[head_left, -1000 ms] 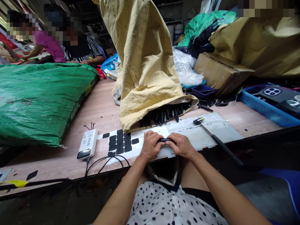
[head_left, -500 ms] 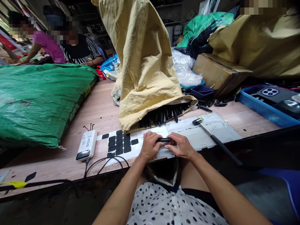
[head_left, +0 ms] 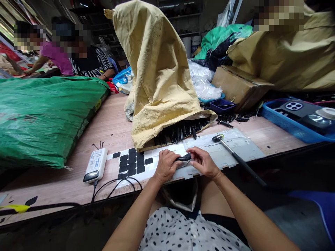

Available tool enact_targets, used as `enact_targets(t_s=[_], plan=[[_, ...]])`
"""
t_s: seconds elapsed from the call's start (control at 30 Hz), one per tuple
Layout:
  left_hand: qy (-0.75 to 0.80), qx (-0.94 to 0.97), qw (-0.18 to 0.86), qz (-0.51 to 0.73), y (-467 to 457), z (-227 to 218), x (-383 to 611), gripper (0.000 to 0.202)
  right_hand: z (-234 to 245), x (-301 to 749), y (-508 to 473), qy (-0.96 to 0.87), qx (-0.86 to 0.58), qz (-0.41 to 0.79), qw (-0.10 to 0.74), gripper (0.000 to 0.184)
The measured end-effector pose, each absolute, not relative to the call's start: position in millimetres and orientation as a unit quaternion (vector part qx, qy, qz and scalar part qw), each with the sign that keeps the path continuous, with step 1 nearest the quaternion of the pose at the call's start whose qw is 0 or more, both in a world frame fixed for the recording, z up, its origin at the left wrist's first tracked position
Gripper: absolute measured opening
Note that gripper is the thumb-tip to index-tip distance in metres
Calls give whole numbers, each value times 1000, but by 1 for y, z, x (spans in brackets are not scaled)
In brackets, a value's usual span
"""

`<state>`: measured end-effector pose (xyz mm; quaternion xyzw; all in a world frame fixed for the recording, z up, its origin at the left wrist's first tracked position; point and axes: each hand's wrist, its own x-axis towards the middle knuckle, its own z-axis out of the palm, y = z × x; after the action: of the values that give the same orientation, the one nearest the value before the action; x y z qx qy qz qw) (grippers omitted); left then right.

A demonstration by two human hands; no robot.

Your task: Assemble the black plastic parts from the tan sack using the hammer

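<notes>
My left hand is gripping a slim, glossy black piece over the smooth grey board; my right hand is sitting at its right end, and I can't tell whether it is pinching. Left of my grip, a white plugged-in device is bearing blue lettering too small to read. Beyond my grip, a creased tan sack is holding many black pieces; farther right, a blue basket is containing a lens-bearing dark case.
</notes>
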<state>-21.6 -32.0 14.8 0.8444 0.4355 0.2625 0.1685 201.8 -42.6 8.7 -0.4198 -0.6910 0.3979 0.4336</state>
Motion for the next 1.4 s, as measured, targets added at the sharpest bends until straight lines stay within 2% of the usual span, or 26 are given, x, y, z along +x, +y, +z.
enact_targets(t_s=[0.1,0.23,0.33,0.43,0.53,0.6,0.67,0.73,0.83,0.93,1.03,1.17,1.27,1.4], plan=[[399,867,156,253,-51,27,-23,18,7,208,-40,-616,-409,447,504,44],[365,869,236,238,-100,32,-23,25,7,208,-40,-596,-407,463,514,43],[397,845,317,167,-137,10,-19,21,7,206,-40,-593,-417,460,513,39],[501,782,363,80,-157,-24,-14,22,4,205,-39,-599,-421,449,512,35],[556,742,375,0,-161,-42,-11,48,2,205,-38,-609,-422,439,508,30],[533,745,401,-20,-158,-34,-10,57,1,205,-38,-614,-423,434,506,28],[493,750,442,9,-146,-12,-10,41,0,205,-38,-618,-424,428,505,26],[484,741,455,93,-123,14,-12,24,-1,205,-37,-622,-428,420,503,25],[559,700,354,269,-69,42,-20,23,-4,204,-37,-628,-435,410,499,23],[658,655,169,332,-11,48,-30,29,-5,203,-36,-626,-439,406,502,22],[760,584,109,264,30,44,-36,35,-6,202,-34,-618,-442,407,507,21],[820,532,138,157,52,46,-37,41,-6,202,-33,-614,-445,409,508,20],[828,524,140,145,49,50,-39,41,-7,202,-32,-613,-449,404,509,20],[771,606,33,192,18,43,-31,35,-6,202,-32,-621,-447,397,507,20]])
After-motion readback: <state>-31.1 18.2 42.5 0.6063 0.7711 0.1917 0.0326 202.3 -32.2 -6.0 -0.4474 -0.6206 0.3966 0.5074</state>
